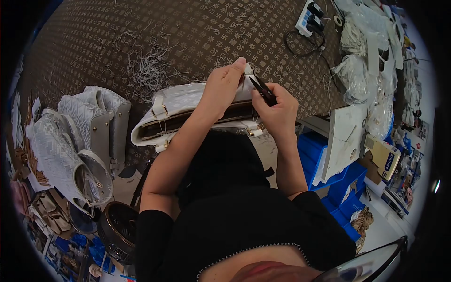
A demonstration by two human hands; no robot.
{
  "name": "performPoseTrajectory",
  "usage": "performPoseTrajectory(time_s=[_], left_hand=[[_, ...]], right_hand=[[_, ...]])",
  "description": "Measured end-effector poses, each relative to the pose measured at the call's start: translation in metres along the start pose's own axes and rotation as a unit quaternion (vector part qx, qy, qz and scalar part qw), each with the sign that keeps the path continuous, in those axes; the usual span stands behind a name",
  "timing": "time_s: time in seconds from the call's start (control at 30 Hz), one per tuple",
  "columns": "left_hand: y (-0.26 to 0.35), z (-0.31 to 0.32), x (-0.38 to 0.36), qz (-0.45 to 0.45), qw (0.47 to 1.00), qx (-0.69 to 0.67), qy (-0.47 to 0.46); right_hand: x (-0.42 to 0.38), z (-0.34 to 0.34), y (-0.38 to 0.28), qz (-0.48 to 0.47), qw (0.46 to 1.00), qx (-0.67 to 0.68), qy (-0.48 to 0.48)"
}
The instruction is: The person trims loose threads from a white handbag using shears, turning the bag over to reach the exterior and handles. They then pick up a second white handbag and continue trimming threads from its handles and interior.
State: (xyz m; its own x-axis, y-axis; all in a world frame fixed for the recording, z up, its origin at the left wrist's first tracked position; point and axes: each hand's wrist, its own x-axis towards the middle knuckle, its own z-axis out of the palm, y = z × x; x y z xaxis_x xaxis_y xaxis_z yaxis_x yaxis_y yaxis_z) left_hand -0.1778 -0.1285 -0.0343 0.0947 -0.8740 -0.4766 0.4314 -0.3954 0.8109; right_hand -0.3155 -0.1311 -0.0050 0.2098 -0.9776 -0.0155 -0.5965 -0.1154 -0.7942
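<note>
A white patterned handbag (181,97) lies at the table's near edge, with its zip opening facing up and gold-coloured rings at the strap ends. My left hand (224,84) reaches across the bag and pinches a small white strap end (248,69) at its far right. Beside those fingertips, my right hand (278,105) grips dark thread snips (264,91), their points angled up towards the strap end. A few loose threads hang over the bag's opening. My left forearm hides part of the bag.
Cut threads (150,68) lie heaped on the brown patterned table cover (197,28). More white bags (70,136) are stacked at left, above a black fan (117,225). A power strip (305,21) with a cable and plastic-wrapped goods (354,77) lie at right, blue bins (312,150) below.
</note>
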Motion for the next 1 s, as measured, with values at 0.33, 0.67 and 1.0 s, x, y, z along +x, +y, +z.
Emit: performPoseTrajectory(time_s=[0.33,0.67,1.0], left_hand=[[-0.001,0.001,-0.002,-0.009,1.0,0.001,0.014],[0.003,-0.001,0.0,-0.023,1.0,0.003,-0.005],[0.001,0.0,0.002,-0.01,1.0,-0.02,-0.009]], right_hand=[[0.006,0.005,-0.008,-0.079,0.99,-0.113,0.016],[0.013,-0.001,0.004,-0.111,0.992,-0.055,-0.035],[0.012,-0.008,-0.002,0.014,0.996,0.012,-0.087]])
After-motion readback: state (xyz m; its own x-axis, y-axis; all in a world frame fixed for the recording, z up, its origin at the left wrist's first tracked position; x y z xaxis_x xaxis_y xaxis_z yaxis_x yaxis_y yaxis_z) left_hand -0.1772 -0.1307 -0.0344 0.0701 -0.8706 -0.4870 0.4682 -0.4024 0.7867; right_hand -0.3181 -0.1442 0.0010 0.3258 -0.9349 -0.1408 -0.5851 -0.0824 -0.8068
